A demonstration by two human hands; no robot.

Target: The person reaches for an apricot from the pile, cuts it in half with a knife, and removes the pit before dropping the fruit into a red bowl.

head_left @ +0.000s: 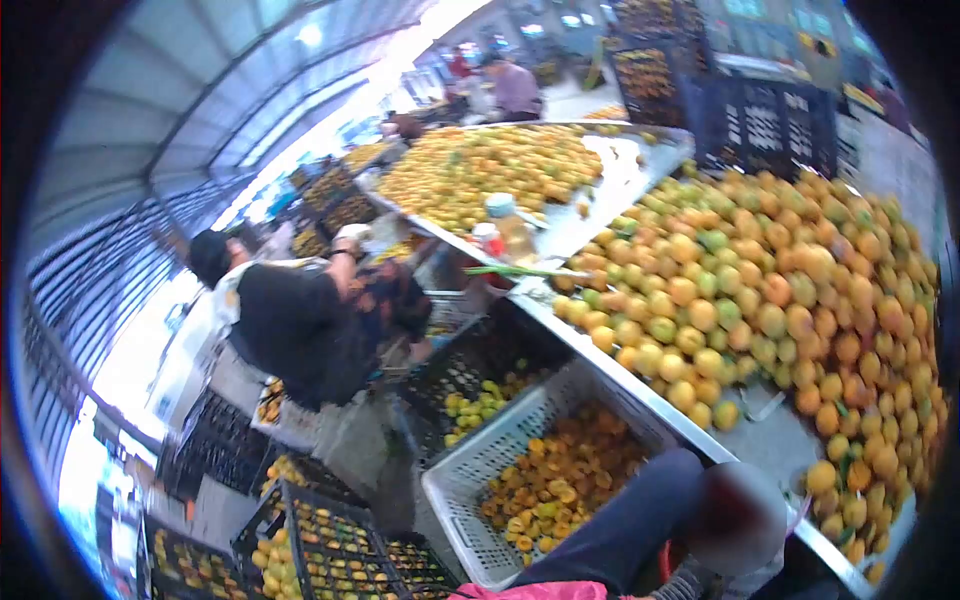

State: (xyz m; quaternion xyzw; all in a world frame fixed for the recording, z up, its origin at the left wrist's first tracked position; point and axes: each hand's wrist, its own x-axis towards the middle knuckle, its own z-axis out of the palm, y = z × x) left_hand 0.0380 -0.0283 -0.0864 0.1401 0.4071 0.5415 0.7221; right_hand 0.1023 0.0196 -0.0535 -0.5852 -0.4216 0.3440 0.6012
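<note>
A grey knitted cuff (690, 580) shows at the bottom right, beside my bent knee in dark trousers (630, 510). Above that cuff a blurred round patch covers what appears to be my right hand (740, 520). Its fingers, and anything in them, cannot be made out. My left hand does not show. Something red (668, 562) sits by the cuff, partly hidden. Close by is the metal rim of a sorting table (690, 435), heaped with yellow-orange fruit (750, 290). A white plastic crate (455, 500) beside my knee holds fruit, much of it browned.
A black crate (420, 405) with greenish fruit adjoins the white one. Black crates of fruit (335, 535) stand lower left. A co-worker in black (300, 330) bends at the left. Another fruit-covered table (490, 165) lies beyond, with a jar (515, 235) near its corner.
</note>
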